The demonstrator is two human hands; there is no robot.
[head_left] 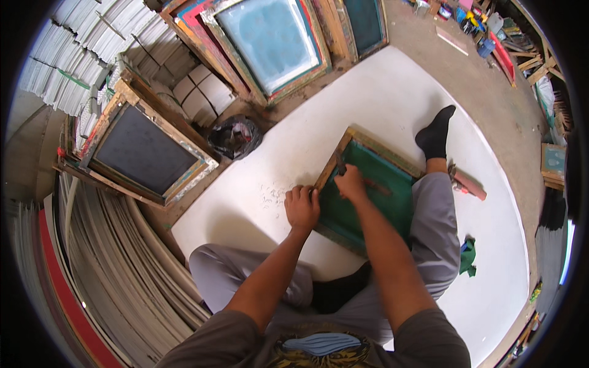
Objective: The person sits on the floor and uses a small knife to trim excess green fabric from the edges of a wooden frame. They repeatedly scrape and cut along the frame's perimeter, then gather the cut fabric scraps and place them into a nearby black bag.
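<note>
One leg [437, 211] overlaps the green-meshed frame [392, 205]; black bag [253, 142] stands apart; right fingers [346, 178] clench a dark tool [340, 161]; left fingers' [296, 196] grip unclear.

Dark tool [340, 163], centre: largely hidden by your right grip [350, 183]; kind unclear. Green framed screen [394, 211], right of centre: part-covered by your right forearm [388, 257] and leg [434, 227]. Specks [273, 195], mid-frame: too small to identify.

Brownish floor [417, 30], white ground sheet [392, 83]; stacked boards [126, 245] at left.
</note>
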